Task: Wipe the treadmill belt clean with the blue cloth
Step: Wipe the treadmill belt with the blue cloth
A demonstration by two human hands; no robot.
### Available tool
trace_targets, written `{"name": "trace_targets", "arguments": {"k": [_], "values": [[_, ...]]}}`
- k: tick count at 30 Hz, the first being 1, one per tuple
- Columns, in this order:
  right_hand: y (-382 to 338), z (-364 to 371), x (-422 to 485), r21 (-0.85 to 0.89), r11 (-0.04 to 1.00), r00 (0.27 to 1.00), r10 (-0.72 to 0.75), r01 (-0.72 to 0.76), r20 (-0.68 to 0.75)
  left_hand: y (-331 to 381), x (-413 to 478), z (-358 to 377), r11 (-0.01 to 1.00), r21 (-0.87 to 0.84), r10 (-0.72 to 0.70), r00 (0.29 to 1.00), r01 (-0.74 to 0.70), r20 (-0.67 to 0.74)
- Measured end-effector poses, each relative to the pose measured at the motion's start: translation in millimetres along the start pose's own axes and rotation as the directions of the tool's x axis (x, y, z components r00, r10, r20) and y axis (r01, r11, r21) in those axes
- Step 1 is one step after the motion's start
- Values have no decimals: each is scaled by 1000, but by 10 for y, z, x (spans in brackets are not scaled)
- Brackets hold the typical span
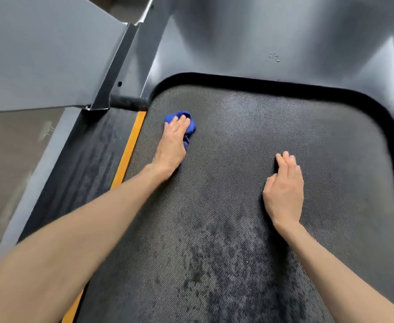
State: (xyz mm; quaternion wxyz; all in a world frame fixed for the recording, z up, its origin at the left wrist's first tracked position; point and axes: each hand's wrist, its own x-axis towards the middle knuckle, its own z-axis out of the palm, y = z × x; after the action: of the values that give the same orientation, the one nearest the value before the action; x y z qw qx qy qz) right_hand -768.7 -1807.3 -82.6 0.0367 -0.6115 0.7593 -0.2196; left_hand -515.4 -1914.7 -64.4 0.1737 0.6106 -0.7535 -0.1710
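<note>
Head view looks down the treadmill belt (238,127) toward its front end. Off the belt's left edge run a dark side rail (79,164) and a yellow stripe (130,150).

Just inside that edge, near the belt's front left corner, the left hand (171,145) lies on the bunched blue cloth (191,128). Its fingers are stretched almost straight over the wad and press it onto the belt rather than clutching it. The thumb is hidden, so any pinch underneath cannot be told. Bunching the cloth under a flat palm probably lets the person bear down and drag it across the weave.

Near the belt's middle the right hand (284,190) rests flat on the surface, fingers together and relaxed, holding nothing. It likely props the leaning body.

Toward the belt's near end a dark blotchy patch (226,264) shows, perhaps damp or grime not yet wiped. Beyond the belt's front edge, a few droplets (274,57) sit on the grey motor cover (284,26).

No brand, label or readable writing appears anywhere.
</note>
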Motion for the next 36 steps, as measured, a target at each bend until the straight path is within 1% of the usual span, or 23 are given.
{"name": "trace_targets", "arguments": {"k": [2, 3, 5, 6, 8, 9, 10, 11, 13, 15, 16, 17, 18, 20, 22, 23, 24, 26, 29, 31, 32, 34, 36], "values": [[-8, 1, 2, -3, 1000, 1000, -3, 3, 1, 289, -273, 109, 990, 0, 141, 986, -142, 92], [-7, 1, 10, -9, 1000, 1000, -3, 3, -1, 451, -457, 168, 963, 2, 266, 953, -269, 148], [-4, 7, 24, -25, 1000, 1000, -7, 7, -8, 688, -913, 284, 852, -79, 516, 805, -518, 292], [-5, 11, 27, -30, 999, 1000, -12, 12, -9, 745, -1131, 301, 794, -138, 598, 718, -592, 356], [-3, 9, 27, -24, 1000, 1000, -16, 16, -6, 690, -1340, 316, 702, -153, 688, 605, -696, 401], [-5, 2, 29, -16, 1000, 1000, -13, 13, -6, 638, -1334, 319, 663, -106, 713, 581, -741, 392], [-13, -5, 30, -7, 1000, 1000, -9, 9, -6, 619, -1282, 304, 650, -39, 714, 592, -759, 373], [-21, -6, 27, 1, 1000, 1000, -11, 11, -6, 621, -1212, 281, 666, 37, 683, 629, -745, 371], [-20, -18, 27, 24, 1000, 1000, -11, 11, -2, 633, -1007, 235, 751, 195, 552, 762, -630, 337], [-10, -37, 34, 63, 998, 1000, 5, -5, 6, 645, -785, 128, 888, 251, 316, 908, -386, 275], [-21, -45, 43, 93, 995, 1000, 19, -20, 8, 618, -677, 74, 931, 253, 202, 948, -264, 247], [-51, -61, 57, 129, 991, 999, 41, -41, 6, 588, -584, 10, 954, 247, 104, 962, -168, 253], [-104, -89, 76, 171, 983, 997, 73, -72, 4, 582, -521, -62, 966, 226, 55, 957, -123, 286], [-278, -165, 114, 248, 961, 991, 132, -122, -24, 569, -507, -169, 984, 133, 62, 934, -116, 352], [-571, -220, 95, 306, 951, 997, 56, -39, -49, 523, -621, -286, 993, 51, 84, 947, -105, 309], [-747, -198, 65, 336, 941, 999, -18, 26, -28, 469, -687, -335, 996, 53, 51, 967, -66, 251], [-929, -130, 26, 365, 928, 996, -84, 71, 21, 408, -759, -376, 997, 73, -12, 980, -3, 201], [-1316, 50, -71, 378, 923, 973, -146, 71, 176, 311, -890, -464, 976, 189, -141, 976, 109, 166], [-1742, 373, -197, 196, 980, 945, -91, 30, 313, 219, -1045, -600, 916, 362, -255, 949, 176, 185], [-1808, 499, -106, 96, 992, 948, -109, 84, 300, 145, -1131, -709, 897, 391, -307, 927, 205, 217], [-1772, 540, 6, 84, 986, 945, -160, 142, 287, 98, -1168, -765, 896, 378, -338, 910, 232, 241], [-1671, 639, 305, 146, 952, 922, -299, 270, 248, 11, -1265, -876, 890, 341, -405, 869, 303, 285], [-1600, 666, 560, 249, 935, 919, -313, 253, 239, -32, -1383, -932, 888, 338, -424, 841, 312, 337]]}}
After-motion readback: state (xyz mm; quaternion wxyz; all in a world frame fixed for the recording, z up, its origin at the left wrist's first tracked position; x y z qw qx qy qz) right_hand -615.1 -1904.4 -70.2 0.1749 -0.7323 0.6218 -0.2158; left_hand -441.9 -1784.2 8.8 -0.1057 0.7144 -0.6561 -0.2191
